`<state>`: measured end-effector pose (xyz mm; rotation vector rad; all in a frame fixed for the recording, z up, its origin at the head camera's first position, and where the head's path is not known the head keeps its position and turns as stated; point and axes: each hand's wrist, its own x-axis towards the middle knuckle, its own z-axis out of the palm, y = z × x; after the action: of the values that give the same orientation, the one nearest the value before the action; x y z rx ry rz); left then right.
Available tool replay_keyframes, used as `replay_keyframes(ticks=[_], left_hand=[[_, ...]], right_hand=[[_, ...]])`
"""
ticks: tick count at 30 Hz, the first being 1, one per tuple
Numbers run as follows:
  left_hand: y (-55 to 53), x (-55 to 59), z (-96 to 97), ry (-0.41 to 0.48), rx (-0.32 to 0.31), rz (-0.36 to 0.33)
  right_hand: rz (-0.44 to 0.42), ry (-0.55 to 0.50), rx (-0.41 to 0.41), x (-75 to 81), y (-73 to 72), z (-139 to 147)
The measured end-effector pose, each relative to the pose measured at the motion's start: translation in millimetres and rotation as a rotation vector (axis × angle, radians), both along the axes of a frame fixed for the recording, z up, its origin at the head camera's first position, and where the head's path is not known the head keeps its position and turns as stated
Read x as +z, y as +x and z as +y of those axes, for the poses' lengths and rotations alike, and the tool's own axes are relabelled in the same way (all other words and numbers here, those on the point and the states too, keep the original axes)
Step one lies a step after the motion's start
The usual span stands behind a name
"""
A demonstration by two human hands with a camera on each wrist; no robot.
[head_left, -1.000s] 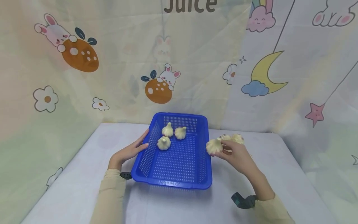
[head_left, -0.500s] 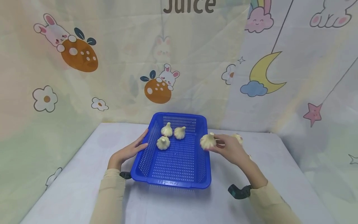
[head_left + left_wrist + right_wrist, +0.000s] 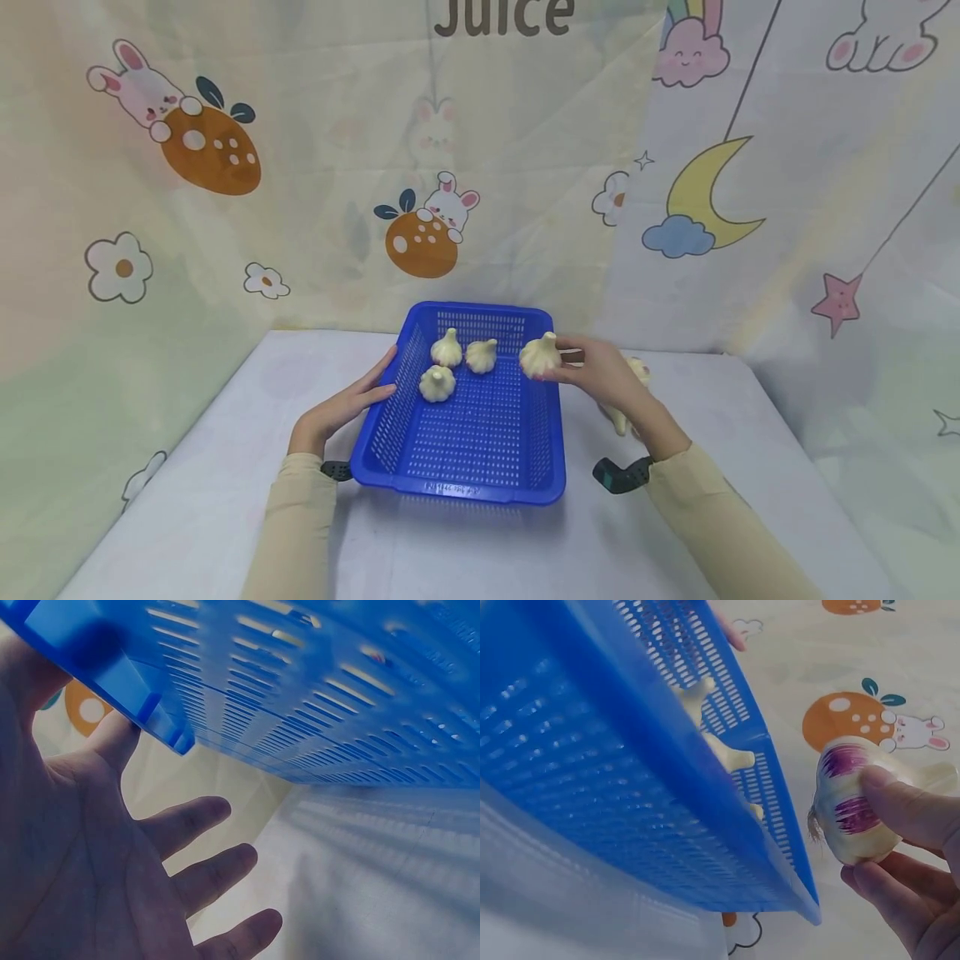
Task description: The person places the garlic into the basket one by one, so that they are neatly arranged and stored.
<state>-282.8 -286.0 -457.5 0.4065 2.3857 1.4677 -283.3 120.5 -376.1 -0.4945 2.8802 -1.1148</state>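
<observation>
A blue perforated plastic basket (image 3: 491,492) stands on the table with three garlic bulbs (image 3: 437,383) grouped toward its back left. My left hand (image 3: 341,414) rests against the basket's left rim. In the left wrist view, its thumb and index finger touch the rim while the other fingers stretch out below, spread and straight. Between thumb and fingertips, my right hand (image 3: 600,373) pinches another garlic bulb (image 3: 540,357) above the basket's right side. Purple streaks and a tuft of roots show on this bulb (image 3: 851,799) in the right wrist view.
More garlic (image 3: 639,369) lies on the white table (image 3: 720,450) right of the basket, partly hidden behind the right hand and forearm. A printed cloth (image 3: 525,250) with cartoon rabbits hangs close behind the table's back edge.
My right hand has carried its garlic bulb left and upward, from beside the basket's right rim to above its inside. The left hand and the basket have stayed in place.
</observation>
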Motion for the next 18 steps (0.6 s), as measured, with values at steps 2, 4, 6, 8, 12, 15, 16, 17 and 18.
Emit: replay_keyframes(ticks=[2,4,6,8,12,15,16,17,18], left_hand=[[-0.4,-0.5,-0.3,0.005,-0.004,0.001],[-0.6,-0.8,-0.6,0.008,-0.005,0.005],[-0.4,-0.9,-0.9,0.012,-0.006,0.009],[-0.3,-0.6,-0.8,0.014,-0.007,0.011],[-0.5,-0.4,-0.4,0.013,-0.006,0.010],[-1.4,-0.6,-0.1,0.011,-0.006,0.009],[-1.8,-0.7,0.1,0.013,-0.003,0.006],[-2.2,-1.0,0.2,0.015,-0.002,0.004],[-2.5,-1.3,0.4,0.021,0.000,-0.001]], right_hand=[[-0.015,-0.020,0.000,-0.3,-5.2,-3],[-0.022,-0.045,0.005,-0.8,-10.0,-7],[-0.024,-0.073,0.017,-1.5,-14.5,-11],[-0.022,-0.093,0.026,-1.6,-18.6,-16],[-0.020,-0.121,0.044,-1.4,-26.4,-29],[-0.033,-0.137,0.035,-1.7,-31.3,-39],[-0.038,-0.147,0.034,-2.2,-32.8,-43],[-0.052,-0.162,0.026,-3.0,-34.2,-46],[-0.064,-0.174,0.020,-4.3,-35.7,-49]])
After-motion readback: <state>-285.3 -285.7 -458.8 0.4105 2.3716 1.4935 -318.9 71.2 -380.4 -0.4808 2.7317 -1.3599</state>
